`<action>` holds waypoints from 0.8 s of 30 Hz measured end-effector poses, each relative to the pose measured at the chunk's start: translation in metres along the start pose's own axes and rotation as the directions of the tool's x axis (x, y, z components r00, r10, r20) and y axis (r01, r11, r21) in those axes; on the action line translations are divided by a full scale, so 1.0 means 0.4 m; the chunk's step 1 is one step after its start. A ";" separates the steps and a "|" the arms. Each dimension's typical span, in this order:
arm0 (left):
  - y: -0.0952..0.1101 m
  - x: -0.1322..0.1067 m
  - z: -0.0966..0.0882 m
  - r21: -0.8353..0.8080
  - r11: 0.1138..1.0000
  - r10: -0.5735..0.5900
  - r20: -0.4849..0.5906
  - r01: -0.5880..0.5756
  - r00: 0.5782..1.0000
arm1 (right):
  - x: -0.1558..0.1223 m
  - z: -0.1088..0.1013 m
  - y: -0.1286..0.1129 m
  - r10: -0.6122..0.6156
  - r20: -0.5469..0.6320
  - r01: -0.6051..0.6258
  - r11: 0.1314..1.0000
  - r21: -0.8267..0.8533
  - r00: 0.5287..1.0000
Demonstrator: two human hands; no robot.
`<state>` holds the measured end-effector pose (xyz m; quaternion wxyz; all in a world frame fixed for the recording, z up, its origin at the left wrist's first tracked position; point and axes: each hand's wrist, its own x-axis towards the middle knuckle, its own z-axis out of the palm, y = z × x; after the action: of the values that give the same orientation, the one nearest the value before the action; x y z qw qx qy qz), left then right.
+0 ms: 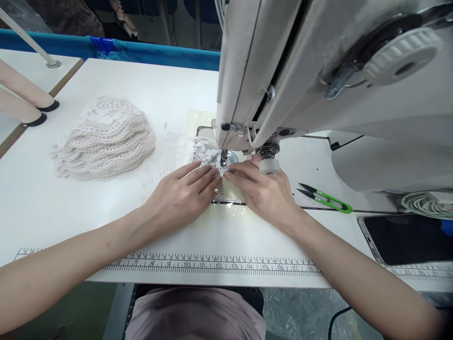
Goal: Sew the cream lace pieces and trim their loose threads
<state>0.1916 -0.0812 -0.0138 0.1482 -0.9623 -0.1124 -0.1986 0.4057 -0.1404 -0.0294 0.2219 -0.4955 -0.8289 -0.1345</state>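
A small piece of white lace [207,155] lies under the needle of the grey sewing machine [318,80]. My left hand [182,191] rests flat on the table, its fingers stretched out and pressing the near edge of the lace. My right hand [264,186] lies flat on the other side, fingertips meeting the left ones at the lace just in front of the presser foot. A strip of lace trim [180,138] trails off to the left behind the piece.
A heap of white lace pieces [104,139] sits at the left. Green thread snips [327,198] lie to the right of my right hand, a dark phone [406,238] beyond them. A printed ruler [212,264] runs along the table's front edge.
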 end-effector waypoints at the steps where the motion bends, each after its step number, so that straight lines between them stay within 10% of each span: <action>1: 0.001 0.000 -0.002 -0.002 1.000 -0.005 0.000 0.005 1.000 | -0.001 0.000 0.000 0.000 0.000 0.000 1.000 -0.002 1.000; 24: -0.010 -0.005 0.030 -0.100 0.990 -0.103 -0.012 0.101 0.995 | 0.004 0.010 0.005 0.010 0.046 -0.002 0.987 -0.162 0.999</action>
<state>0.1927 -0.0737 -0.0240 0.0908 -0.9596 -0.1503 -0.2197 0.4059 -0.1367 -0.0320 0.1621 -0.5173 -0.8187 -0.1892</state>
